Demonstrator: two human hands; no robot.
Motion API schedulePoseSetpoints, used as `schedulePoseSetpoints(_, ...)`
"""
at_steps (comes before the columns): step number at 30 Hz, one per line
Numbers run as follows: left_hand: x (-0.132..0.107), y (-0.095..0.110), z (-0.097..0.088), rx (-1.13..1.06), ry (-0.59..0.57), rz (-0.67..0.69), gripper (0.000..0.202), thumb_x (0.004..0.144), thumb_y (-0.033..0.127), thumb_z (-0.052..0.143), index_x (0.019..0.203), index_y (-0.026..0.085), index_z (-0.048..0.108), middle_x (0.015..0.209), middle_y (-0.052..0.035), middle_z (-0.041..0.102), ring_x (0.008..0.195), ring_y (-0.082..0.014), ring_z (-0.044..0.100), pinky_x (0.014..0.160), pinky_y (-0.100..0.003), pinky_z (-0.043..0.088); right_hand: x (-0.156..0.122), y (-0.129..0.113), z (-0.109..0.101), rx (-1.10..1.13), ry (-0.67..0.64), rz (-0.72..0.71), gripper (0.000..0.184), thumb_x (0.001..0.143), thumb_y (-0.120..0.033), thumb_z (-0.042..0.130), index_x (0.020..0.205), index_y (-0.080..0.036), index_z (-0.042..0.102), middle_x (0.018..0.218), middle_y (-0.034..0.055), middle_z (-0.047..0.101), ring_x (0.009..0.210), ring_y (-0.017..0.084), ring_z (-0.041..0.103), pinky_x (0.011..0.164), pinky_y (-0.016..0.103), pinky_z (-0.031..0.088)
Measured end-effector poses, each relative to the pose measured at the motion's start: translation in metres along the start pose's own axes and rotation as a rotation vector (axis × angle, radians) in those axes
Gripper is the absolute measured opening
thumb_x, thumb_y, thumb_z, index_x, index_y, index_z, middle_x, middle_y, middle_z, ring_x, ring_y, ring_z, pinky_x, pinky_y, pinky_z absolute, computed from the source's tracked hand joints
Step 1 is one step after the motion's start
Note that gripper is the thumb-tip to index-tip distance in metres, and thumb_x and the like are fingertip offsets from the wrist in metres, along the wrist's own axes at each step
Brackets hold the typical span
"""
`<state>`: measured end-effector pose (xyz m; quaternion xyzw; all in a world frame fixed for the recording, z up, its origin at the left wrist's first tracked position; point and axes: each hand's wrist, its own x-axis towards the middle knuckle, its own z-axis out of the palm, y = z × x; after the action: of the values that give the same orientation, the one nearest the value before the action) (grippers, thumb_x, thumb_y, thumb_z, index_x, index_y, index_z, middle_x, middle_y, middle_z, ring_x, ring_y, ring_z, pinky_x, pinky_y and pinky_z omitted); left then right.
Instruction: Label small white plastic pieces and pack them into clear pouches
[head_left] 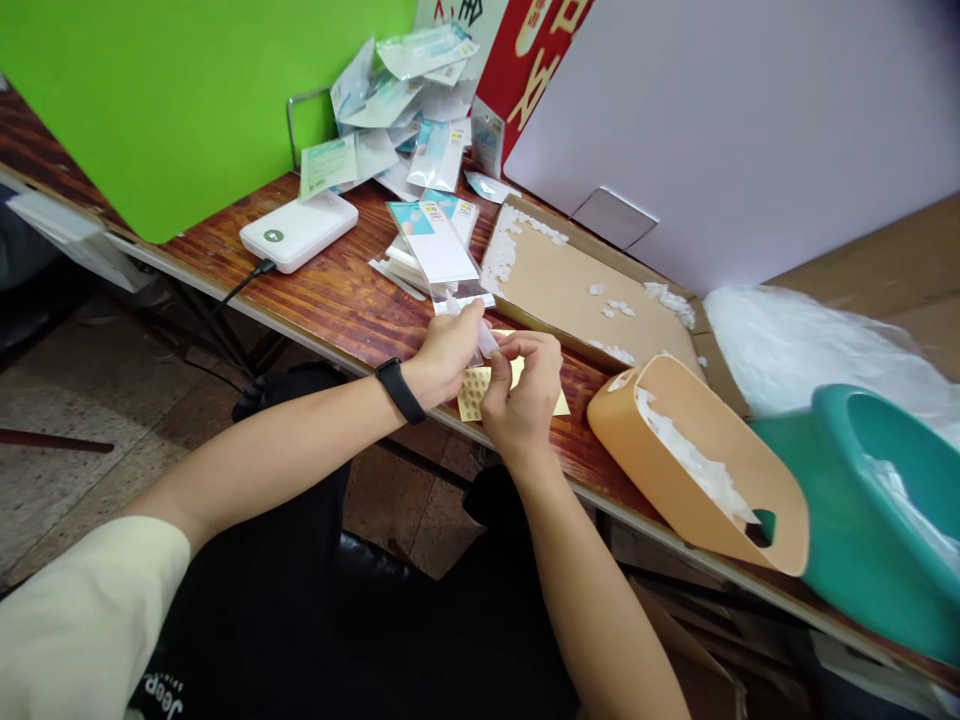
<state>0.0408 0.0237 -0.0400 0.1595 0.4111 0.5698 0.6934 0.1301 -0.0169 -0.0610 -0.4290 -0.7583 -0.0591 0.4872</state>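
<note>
My left hand [450, 355], with a black band on the wrist, is closed on a small translucent white piece [487, 341]; its exact kind is unclear. The fingertips of my right hand [525, 390] pinch the near end of that piece. Just beyond my left hand lies a clear plastic packet [448, 255] with a white card and a blue header, on top of other packets. Beneath my hands, a yellow sticker sheet [474, 392] with rows of small round stickers rests near the table's front edge, partly covered by my right hand.
A heap of similar packets [390, 110] stands at the back, beside a white power bank [298, 230] with a cable. To the right are a shallow cardboard tray [562, 265] with small white pieces, an orange bin [660, 480] and a green basin [840, 520]. Green and white panels rise behind.
</note>
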Motion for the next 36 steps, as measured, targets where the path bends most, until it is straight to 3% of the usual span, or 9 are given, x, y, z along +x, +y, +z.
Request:
schedulePoseSetpoints(4, 0.000, 0.002, -0.001, 0.044, 0.014, -0.011, 0.024, 0.084, 0.020, 0.052, 0.061, 0.014, 0.048, 0.052, 0.0025, 0.050, 0.045, -0.0081, 0.048, 0.054, -0.022, 0.039, 0.000, 0.000, -0.001, 0.110, 0.030, 0.085, 0.011, 0.087, -0.014, 0.052, 0.091, -0.022, 0.045, 0.087, 0.0049, 0.055, 0.083, 0.020, 0.055, 0.074, 0.037, 0.045)
schedulePoseSetpoints(9, -0.002, 0.006, -0.003, 0.019, -0.007, -0.055, 0.022, 0.084, 0.022, 0.049, 0.064, 0.015, 0.047, 0.052, 0.0008, 0.053, 0.047, -0.0108, 0.053, 0.057, -0.025, 0.045, 0.001, 0.010, -0.004, 0.310, -0.086, 0.187, 0.017, 0.086, -0.022, 0.057, 0.099, -0.021, 0.047, 0.093, 0.0054, 0.057, 0.085, 0.019, 0.057, 0.077, 0.036, 0.046)
schedulePoseSetpoints(19, 0.001, 0.008, -0.002, -0.007, 0.063, -0.031, 0.018, 0.080, 0.018, 0.053, 0.063, 0.013, 0.049, 0.050, 0.0015, 0.054, 0.044, -0.0092, 0.054, 0.047, -0.019, 0.041, 0.010, 0.015, 0.001, 0.191, -0.161, 0.124, 0.005, 0.087, -0.019, 0.050, 0.091, -0.019, 0.048, 0.090, 0.0074, 0.057, 0.086, 0.022, 0.054, 0.078, 0.040, 0.045)
schedulePoseSetpoints(22, -0.003, 0.013, 0.000, 0.007, 0.033, -0.007, 0.018, 0.081, 0.021, 0.056, 0.067, 0.013, 0.049, 0.051, 0.0018, 0.056, 0.045, -0.0087, 0.054, 0.047, -0.018, 0.042, 0.016, 0.003, -0.013, 0.118, -0.184, 0.068, 0.009, 0.088, -0.019, 0.050, 0.097, -0.018, 0.050, 0.095, 0.0099, 0.059, 0.090, 0.023, 0.054, 0.080, 0.039, 0.046)
schedulePoseSetpoints(26, -0.016, 0.018, -0.003, 0.166, -0.144, 0.067, 0.024, 0.076, 0.033, 0.066, 0.076, 0.014, 0.052, 0.056, 0.0029, 0.057, 0.044, -0.0075, 0.051, 0.048, -0.019, 0.042, 0.039, 0.001, -0.062, -0.082, -0.127, 0.000, 0.015, 0.091, -0.022, 0.049, 0.105, -0.018, 0.051, 0.102, 0.0117, 0.060, 0.095, 0.023, 0.055, 0.081, 0.038, 0.046)
schedulePoseSetpoints(30, -0.028, 0.017, -0.013, 0.485, -0.366, 0.056, 0.024, 0.077, 0.035, 0.067, 0.077, 0.015, 0.052, 0.059, 0.0034, 0.055, 0.054, -0.0080, 0.052, 0.058, -0.019, 0.044, 0.089, 0.076, -0.100, -0.533, -0.295, 0.133, 0.015, 0.090, -0.021, 0.044, 0.086, -0.018, 0.059, 0.081, 0.0088, 0.062, 0.077, 0.024, 0.057, 0.068, 0.036, 0.043)
schedulePoseSetpoints(33, -0.029, 0.017, -0.016, 0.710, -0.430, 0.104, 0.019, 0.082, 0.035, 0.061, 0.083, 0.017, 0.054, 0.068, 0.0005, 0.060, 0.068, -0.0113, 0.056, 0.070, -0.022, 0.044, 0.129, 0.165, -0.095, -0.781, -0.619, 0.302, 0.020, 0.089, -0.020, 0.049, 0.103, -0.014, 0.061, 0.103, 0.0141, 0.063, 0.086, 0.026, 0.059, 0.069, 0.035, 0.042)
schedulePoseSetpoints(34, -0.029, 0.018, -0.017, 0.781, -0.435, 0.124, 0.020, 0.083, 0.037, 0.059, 0.083, 0.018, 0.055, 0.071, -0.0003, 0.061, 0.071, -0.0123, 0.056, 0.071, -0.023, 0.044, 0.139, 0.192, -0.090, -0.801, -0.786, 0.285, 0.024, 0.088, -0.019, 0.051, 0.109, -0.013, 0.061, 0.112, 0.0159, 0.060, 0.092, 0.027, 0.059, 0.072, 0.035, 0.042)
schedulePoseSetpoints(36, -0.029, 0.019, -0.016, 0.884, -0.405, 0.133, 0.025, 0.082, 0.043, 0.058, 0.079, 0.019, 0.057, 0.068, -0.0002, 0.057, 0.067, -0.0131, 0.053, 0.065, -0.023, 0.043, 0.151, 0.233, -0.076, -0.766, -0.932, 0.260, 0.022, 0.081, -0.015, 0.061, 0.102, -0.016, 0.066, 0.109, 0.0128, 0.063, 0.096, 0.026, 0.059, 0.075, 0.033, 0.042)
